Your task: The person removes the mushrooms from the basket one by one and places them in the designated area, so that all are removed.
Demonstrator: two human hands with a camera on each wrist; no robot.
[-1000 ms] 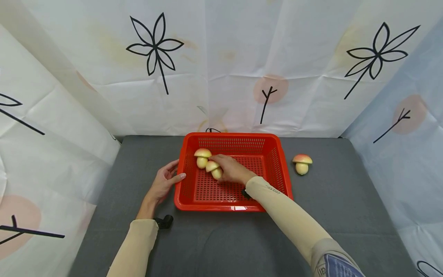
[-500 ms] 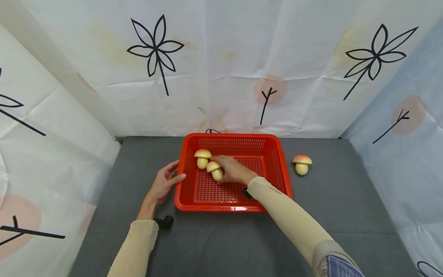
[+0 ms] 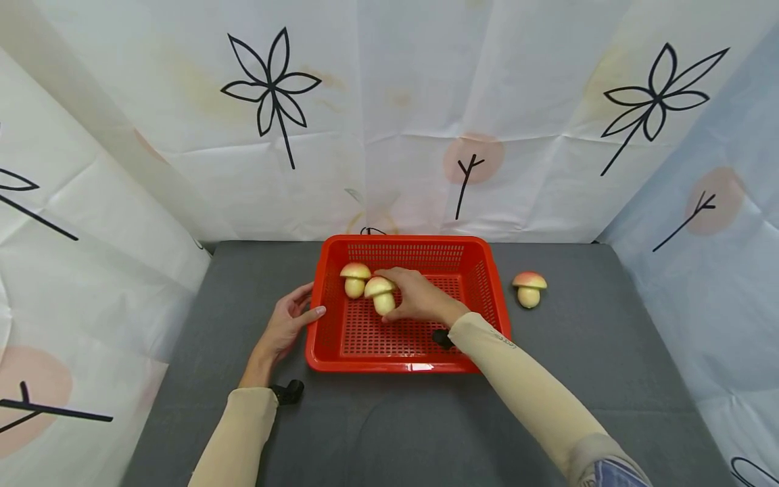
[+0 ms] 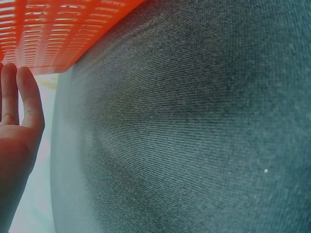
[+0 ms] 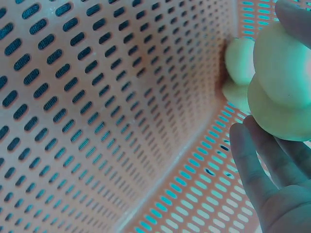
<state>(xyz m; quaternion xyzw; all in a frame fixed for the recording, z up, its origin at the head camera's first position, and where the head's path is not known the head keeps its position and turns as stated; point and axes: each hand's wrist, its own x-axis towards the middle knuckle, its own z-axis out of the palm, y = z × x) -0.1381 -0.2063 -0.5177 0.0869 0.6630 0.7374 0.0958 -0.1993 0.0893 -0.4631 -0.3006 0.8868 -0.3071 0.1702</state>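
A red perforated basket (image 3: 408, 365) sits on the grey table. Inside it, my right hand (image 3: 420, 297) grips a toy mushroom (image 3: 382, 297) with a yellow stem and a reddish-yellow cap, thumb on one side and fingers on the other. In the right wrist view this mushroom (image 5: 284, 82) lies between the thumb and the fingers. Just left of it in the basket stands a second mushroom (image 3: 355, 279). My left hand (image 3: 289, 321) is at the basket's left side, fingers straight along the outer wall and thumb tip on the rim.
A third toy mushroom (image 3: 529, 289) rests on the table (image 3: 584, 352), right of the basket. White patterned cloth (image 3: 414, 101) stands behind the table and at both sides.
My right hand has shifted slightly right, and the mushroom in it has moved a little and turned more upright. The left hand and basket hold their places.
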